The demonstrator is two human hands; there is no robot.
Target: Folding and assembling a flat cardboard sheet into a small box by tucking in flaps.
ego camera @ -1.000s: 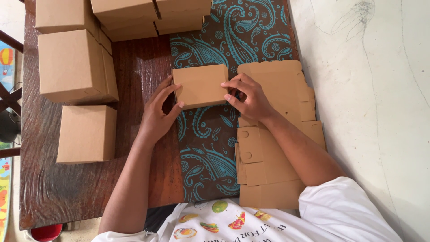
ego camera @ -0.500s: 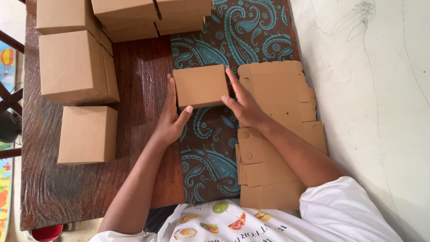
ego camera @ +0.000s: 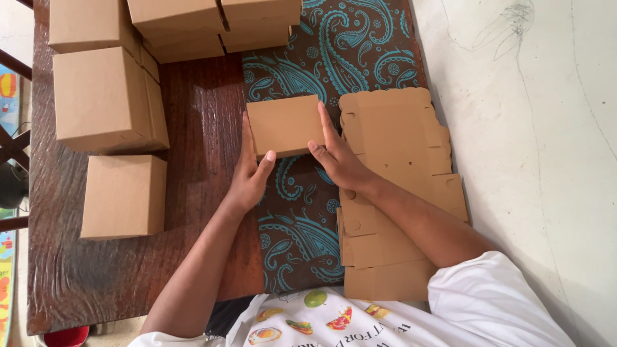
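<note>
Cardboard, thin and light, makes up the small brown box (ego camera: 285,125) you hold between both palms near the middle of the table (ego camera: 199,96), on the paisley cloth (ego camera: 347,51). Your left hand (ego camera: 249,173) presses its left side, thumb on the near edge; your right hand (ego camera: 337,157) lies flat against its right side. It would likely crush easily, so hold the folded edges, not the panels.
</note>
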